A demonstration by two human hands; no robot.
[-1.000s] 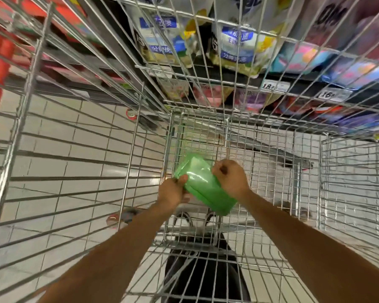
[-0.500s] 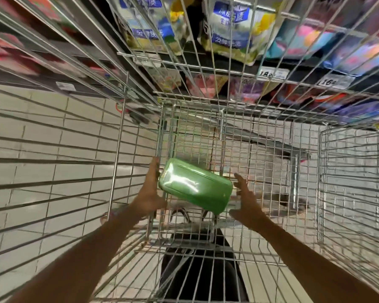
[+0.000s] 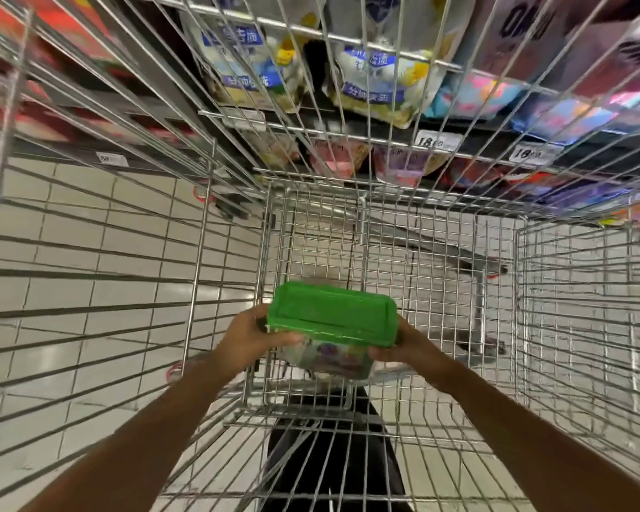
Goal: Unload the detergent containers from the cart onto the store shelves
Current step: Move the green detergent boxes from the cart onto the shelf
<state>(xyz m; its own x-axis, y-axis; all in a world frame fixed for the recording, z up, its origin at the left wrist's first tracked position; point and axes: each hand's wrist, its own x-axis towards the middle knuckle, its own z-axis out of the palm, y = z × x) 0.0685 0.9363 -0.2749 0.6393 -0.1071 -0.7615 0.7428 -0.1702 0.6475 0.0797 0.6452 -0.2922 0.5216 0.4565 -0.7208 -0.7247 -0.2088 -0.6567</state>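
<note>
A clear detergent container with a green lid is held upright inside the wire cart, above its floor. My left hand grips the container's left side under the lid, thumb across the front. My right hand grips the right side, fingers curled under the lid's corner. The container's lower body is blurred and partly hidden by my hands. Beyond the cart's far wall stand store shelves with detergent pouches.
The cart's wire walls rise on the left and right. Price tags hang on the shelf edge. White floor tiles show through the mesh. A dark shape lies under the cart's near end.
The container has turned from lying tilted to lid-up and has risen a little. Both hands, spread open beside it half a second ago, have closed on its sides.
</note>
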